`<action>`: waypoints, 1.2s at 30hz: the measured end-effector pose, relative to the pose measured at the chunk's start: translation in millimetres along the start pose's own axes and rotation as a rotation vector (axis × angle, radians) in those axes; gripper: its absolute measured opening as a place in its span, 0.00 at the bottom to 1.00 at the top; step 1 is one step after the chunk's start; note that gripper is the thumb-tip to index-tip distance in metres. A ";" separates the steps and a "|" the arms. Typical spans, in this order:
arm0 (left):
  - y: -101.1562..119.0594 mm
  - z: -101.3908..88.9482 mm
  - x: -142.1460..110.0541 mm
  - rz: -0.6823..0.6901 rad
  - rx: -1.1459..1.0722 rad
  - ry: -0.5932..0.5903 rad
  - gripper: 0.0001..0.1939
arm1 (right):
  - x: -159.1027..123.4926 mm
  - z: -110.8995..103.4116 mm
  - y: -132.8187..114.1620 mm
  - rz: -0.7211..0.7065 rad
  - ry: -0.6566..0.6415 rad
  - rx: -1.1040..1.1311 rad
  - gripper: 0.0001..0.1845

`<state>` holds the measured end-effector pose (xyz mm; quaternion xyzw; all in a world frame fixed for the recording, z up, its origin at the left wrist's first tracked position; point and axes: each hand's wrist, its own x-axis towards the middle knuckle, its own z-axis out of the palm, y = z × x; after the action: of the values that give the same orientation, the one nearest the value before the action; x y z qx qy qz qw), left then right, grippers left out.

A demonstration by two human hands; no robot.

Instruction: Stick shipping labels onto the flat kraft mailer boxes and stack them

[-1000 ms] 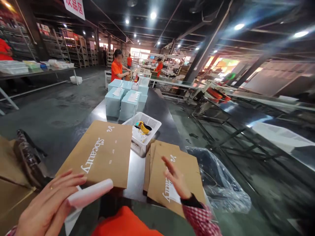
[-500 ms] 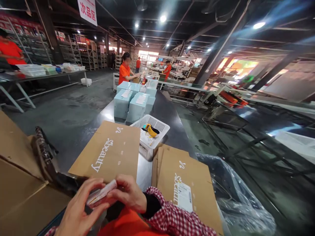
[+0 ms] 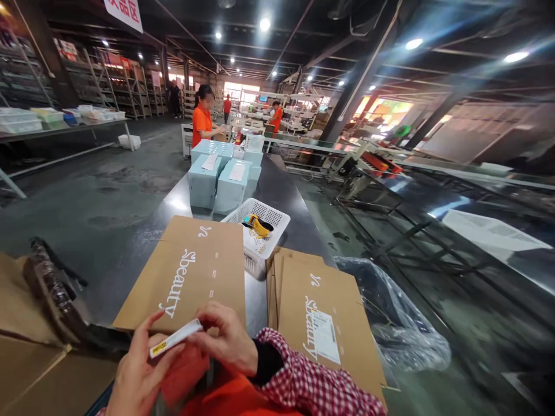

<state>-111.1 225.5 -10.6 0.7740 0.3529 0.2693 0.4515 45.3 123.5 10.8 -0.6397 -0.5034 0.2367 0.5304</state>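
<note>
Two hands met on one thin white label strip low in the head view, just in front of the orange garment at the person's chest. The left hand pinched its lower end between thumb and fingers, and the right hand, in a red-checked sleeve, closed its fingertips on the upper end near the corner. The strip looked like light, flexible paper, probably easy to crease or curl, so a hold by the edges seemed the safest, with any sticky face kept off the skin.

Just beyond the hands a flat brown carton printed "Sbeauty" lay on the tabletop. To its right was a stack of like cartons, the top one bearing a white shipping label. Between them, further back, stood a white perforated basket holding a yellow and black tool and some small bits too blurred to name. Behind it sat a cluster of pale blue boxes, shut, with paper slips on top. Right of the stack, a clear plastic bag gaped open, contents not visible. An open cardboard box stood at the left.
</note>
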 end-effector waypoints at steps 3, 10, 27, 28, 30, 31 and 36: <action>-14.3 -2.4 7.2 -0.015 0.061 -0.036 0.37 | 2.8 9.7 1.0 0.008 0.054 0.001 0.14; -101.0 -31.1 16.5 0.519 0.309 -0.108 0.14 | 63.0 -24.9 24.6 0.120 0.489 0.120 0.13; -146.6 -22.8 39.7 0.873 0.420 -0.116 0.13 | 90.7 23.0 68.6 0.160 0.079 -0.978 0.49; -147.2 -25.1 41.4 0.890 0.437 -0.123 0.13 | 90.6 25.7 70.9 0.060 0.006 -0.975 0.44; -149.8 -31.9 45.3 0.946 0.489 -0.147 0.13 | 90.2 20.8 77.1 -0.008 -0.111 -0.959 0.35; -152.3 -36.2 47.0 0.961 0.528 -0.138 0.14 | 88.8 11.7 80.8 0.059 -0.089 -0.969 0.33; -173.6 -53.0 46.0 0.774 0.767 0.071 0.16 | 54.7 -56.9 100.9 0.638 0.277 -0.812 0.30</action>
<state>-174.8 348.4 -136.7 0.9469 0.1300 0.2939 -0.0077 153.4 154.4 -50.5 -0.9399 -0.2603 0.0856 0.2037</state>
